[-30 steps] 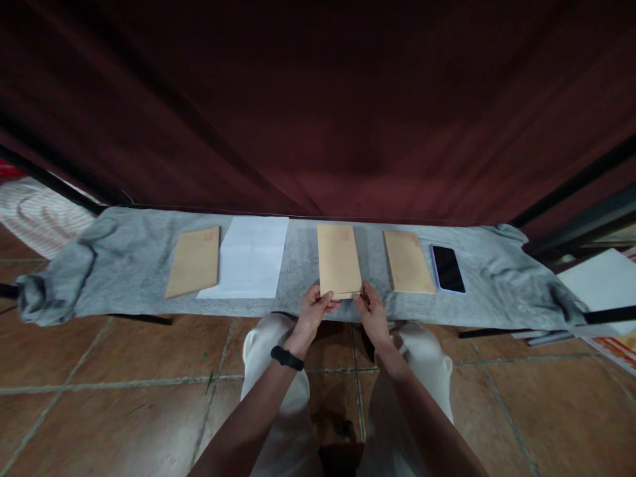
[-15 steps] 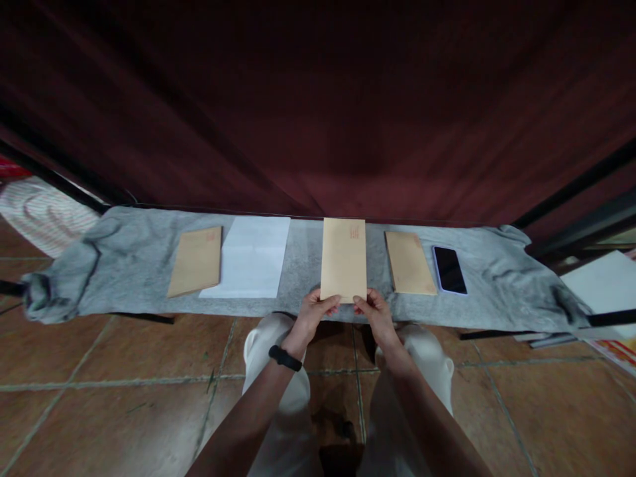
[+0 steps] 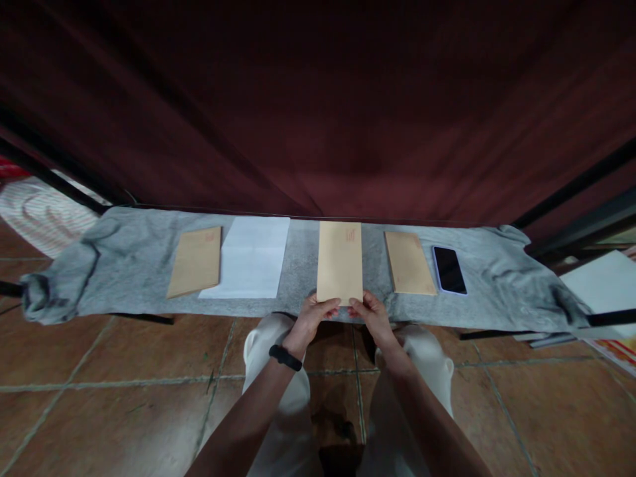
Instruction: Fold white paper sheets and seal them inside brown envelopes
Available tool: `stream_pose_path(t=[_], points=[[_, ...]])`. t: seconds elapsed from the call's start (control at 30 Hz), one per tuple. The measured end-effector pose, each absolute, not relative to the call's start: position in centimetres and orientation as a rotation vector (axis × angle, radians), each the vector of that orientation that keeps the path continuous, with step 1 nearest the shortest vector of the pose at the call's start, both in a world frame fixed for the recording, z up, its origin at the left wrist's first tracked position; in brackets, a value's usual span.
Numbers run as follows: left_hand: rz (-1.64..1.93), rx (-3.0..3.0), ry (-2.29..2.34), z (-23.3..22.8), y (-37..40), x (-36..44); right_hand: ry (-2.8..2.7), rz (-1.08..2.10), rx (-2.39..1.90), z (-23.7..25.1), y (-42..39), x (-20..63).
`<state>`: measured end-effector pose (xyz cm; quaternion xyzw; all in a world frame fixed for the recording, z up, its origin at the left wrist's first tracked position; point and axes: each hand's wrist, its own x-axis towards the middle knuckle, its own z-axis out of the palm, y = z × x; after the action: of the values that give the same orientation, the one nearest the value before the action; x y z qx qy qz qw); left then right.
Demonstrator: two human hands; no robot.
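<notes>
A tan paper envelope (image 3: 340, 262) with small red print near its upper right corner is held over the middle of the grey cloth. My left hand (image 3: 316, 311) pinches its near edge at the left, thumb on top. At the right of that same edge, my right hand (image 3: 370, 311) pinches it too. To the left, a white sheet of paper (image 3: 252, 258) lies flat, partly under a stack of brown envelopes (image 3: 195, 262). Several more brown envelopes (image 3: 410, 262) are stacked to the right of my hands.
A phone (image 3: 450, 270) in a light purple case lies right of the right stack. Grey cloth (image 3: 497, 265) covers the narrow bench. A dark red curtain (image 3: 318, 132) hangs behind it, with black metal bars (image 3: 576, 185) at both sides. My knees are below the bench's front edge.
Both hands have shifted the envelope slightly left and toward me, keeping their pinch on its near edge. The stacks, white sheet and phone have not moved.
</notes>
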<state>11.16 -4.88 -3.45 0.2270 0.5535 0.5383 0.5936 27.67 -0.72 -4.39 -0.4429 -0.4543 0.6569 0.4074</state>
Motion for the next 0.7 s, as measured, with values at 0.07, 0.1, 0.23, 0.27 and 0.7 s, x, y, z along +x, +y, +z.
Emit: stream_pose_path(t=[0.07,0.1,0.23,0.27,0.7], points=[[1.261,0.532,1.300,-3.4,-4.9,11.1,-1.119,1.667,-1.140,-4.6,-0.7,27.7],[1.263,0.534,1.305,-3.3,-5.0,11.1,-1.109,1.671,-1.147,-4.7,-0.6,27.7],[1.265,0.537,1.311,-3.2,-5.1,11.0,-1.091,1.662,-1.161,-5.0,-0.4,27.9],[1.264,0.535,1.308,-3.1,-5.1,11.0,-1.090,1.655,-1.166,-5.0,-0.4,27.9],[1.281,0.471,1.226,-2.8,-5.4,11.0,-1.337,1.336,-1.281,-6.1,-0.2,28.4]])
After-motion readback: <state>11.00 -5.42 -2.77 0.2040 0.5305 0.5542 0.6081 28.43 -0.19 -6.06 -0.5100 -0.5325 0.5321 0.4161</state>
